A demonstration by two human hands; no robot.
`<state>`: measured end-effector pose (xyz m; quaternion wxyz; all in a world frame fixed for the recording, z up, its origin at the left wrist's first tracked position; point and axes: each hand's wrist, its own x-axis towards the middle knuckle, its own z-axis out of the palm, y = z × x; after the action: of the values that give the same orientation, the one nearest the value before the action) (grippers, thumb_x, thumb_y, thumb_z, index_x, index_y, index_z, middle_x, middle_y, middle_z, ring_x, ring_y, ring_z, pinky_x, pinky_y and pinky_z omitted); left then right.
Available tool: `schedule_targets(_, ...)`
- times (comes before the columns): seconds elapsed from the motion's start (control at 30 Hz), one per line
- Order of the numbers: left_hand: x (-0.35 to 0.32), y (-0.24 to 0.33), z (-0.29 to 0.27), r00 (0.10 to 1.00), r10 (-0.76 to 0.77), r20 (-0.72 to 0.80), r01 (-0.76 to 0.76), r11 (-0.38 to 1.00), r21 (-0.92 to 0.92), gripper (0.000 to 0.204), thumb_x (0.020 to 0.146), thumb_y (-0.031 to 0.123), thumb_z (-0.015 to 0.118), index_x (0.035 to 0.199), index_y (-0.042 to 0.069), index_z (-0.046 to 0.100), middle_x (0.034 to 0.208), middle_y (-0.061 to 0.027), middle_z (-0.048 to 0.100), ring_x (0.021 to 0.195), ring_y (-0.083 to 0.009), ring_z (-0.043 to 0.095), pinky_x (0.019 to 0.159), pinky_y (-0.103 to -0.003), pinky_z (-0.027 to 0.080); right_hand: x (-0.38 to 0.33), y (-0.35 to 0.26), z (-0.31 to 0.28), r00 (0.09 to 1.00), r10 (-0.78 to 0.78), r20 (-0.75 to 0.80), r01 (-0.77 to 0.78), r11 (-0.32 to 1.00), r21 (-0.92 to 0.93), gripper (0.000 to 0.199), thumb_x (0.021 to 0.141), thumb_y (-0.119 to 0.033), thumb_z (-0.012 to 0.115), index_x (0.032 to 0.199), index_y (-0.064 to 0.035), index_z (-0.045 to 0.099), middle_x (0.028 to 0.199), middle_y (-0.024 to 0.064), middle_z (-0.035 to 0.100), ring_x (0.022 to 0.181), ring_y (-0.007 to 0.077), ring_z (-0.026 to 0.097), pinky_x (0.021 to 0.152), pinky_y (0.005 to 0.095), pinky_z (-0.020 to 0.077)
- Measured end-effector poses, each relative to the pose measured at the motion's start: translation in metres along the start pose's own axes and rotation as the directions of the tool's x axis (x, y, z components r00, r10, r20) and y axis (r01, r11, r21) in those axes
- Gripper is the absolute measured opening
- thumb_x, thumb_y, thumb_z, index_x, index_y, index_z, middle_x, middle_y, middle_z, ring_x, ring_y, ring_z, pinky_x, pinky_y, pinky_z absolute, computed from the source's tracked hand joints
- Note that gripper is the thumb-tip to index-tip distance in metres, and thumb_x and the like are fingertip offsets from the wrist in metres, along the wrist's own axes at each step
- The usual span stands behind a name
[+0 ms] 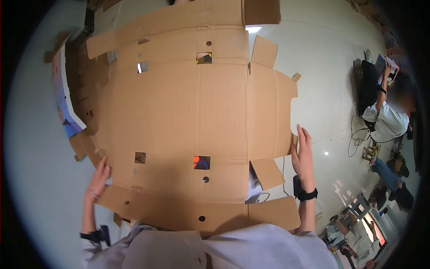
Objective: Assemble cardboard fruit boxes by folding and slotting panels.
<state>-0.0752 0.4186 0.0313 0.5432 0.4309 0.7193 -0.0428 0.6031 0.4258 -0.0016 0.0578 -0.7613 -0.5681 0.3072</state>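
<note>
A large unfolded cardboard box blank [179, 107] spreads out in front of me, creased, with square cut-outs, round holes and side flaps. At its left edge my left hand [99, 176] has its fingers closed on a flap near the lower corner. My right hand [303, 156] lies against the edge of the right flap [283, 112], fingers stretched out and thumb near the cardboard. Through the cut-outs, dark and coloured surfaces show beneath the blank. What lies under most of it is hidden.
A printed, colourful panel [67, 98] stands along the left side beside more brown cardboard [87, 101]. On the right, a person [387, 103] sits on the floor near loose cables [356, 139]. Another person [358, 240] is at the lower right. Pale floor [322, 80] lies between.
</note>
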Motion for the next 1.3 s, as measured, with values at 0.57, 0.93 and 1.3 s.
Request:
schedule_targets(0.57, 0.017, -0.073, 0.068, 0.957, -0.281, 0.064, 0.269, 0.791, -0.549, 0.079, 0.101, 0.062, 0.034, 0.151, 0.000, 0.030, 0.142, -0.0139, 0.053, 0.129, -0.0256, 0.053, 0.112, -0.037, 0.037, 0.110, 0.002, 0.028, 0.976, 0.171, 0.135, -0.210, 0.903, 0.375, 0.068, 0.098, -0.051, 0.053, 0.134, 0.0073, 0.050, 0.123, 0.0241, 0.061, 0.113, 0.0290, 0.061, 0.096, 0.0363, 0.0481)
schedule_targets(0.93, 0.145, -0.086, -0.022, 0.937, -0.265, -0.229, -0.181, 0.193, -0.964, 0.045, 0.096, 0.026, 0.066, 0.134, 0.008, 0.051, 0.129, -0.0098, 0.059, 0.121, -0.0230, 0.057, 0.101, -0.036, 0.050, 0.093, -0.011, -0.099, 0.966, 0.024, 0.256, -0.156, 0.846, 0.510, 0.033, 0.091, -0.025, 0.070, 0.070, -0.0037, 0.056, 0.066, -0.0053, 0.053, 0.064, 0.0026, 0.045, 0.057, 0.0229, 0.0367)
schedule_targets(1.3, 0.126, -0.042, -0.044, 0.925, 0.128, -0.357, -0.378, 0.232, -0.896, 0.035, 0.097, 0.015, 0.061, 0.130, 0.006, 0.054, 0.127, -0.0057, 0.059, 0.120, -0.0197, 0.053, 0.106, -0.036, 0.042, 0.086, -0.052, -0.107, 0.990, -0.080, 0.118, -0.104, 0.167, 0.980, 0.078, 0.079, -0.031, 0.058, 0.149, -0.0070, 0.034, 0.145, 0.0192, 0.045, 0.123, 0.0296, 0.054, 0.103, 0.0427, 0.0456)
